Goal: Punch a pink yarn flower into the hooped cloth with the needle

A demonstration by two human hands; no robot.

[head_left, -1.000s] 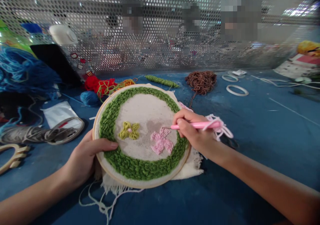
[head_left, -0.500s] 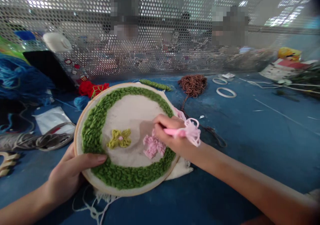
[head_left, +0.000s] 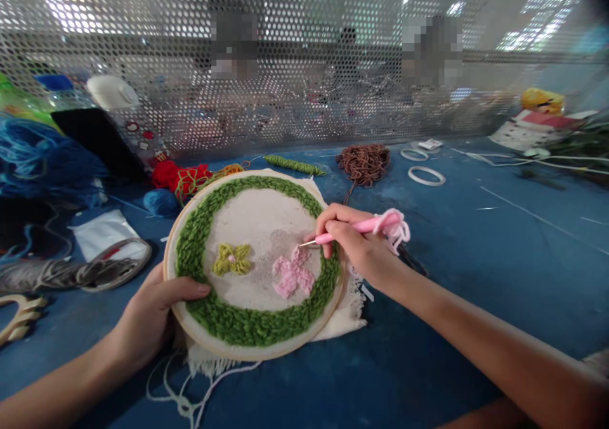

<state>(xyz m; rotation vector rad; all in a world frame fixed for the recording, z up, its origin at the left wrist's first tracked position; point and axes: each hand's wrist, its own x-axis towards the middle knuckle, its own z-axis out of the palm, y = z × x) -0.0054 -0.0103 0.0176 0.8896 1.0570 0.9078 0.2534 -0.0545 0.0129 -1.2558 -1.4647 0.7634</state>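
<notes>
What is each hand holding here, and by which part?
The left hand holds the wooden embroidery hoop by its lower-left rim; the right hand pinches a pink punch needle by its handle.

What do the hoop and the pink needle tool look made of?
The embroidery hoop looks like pale, smooth wood, judging by its matte tan rim. The punch needle seems glossy pink plastic, with a thin metal tip that glints.

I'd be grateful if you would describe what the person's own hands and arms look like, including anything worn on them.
The left hand and right hand are bare, with no gloves, and no ring or watch shows. The left forearm and right forearm are uncovered, with no sleeve in view.
</notes>
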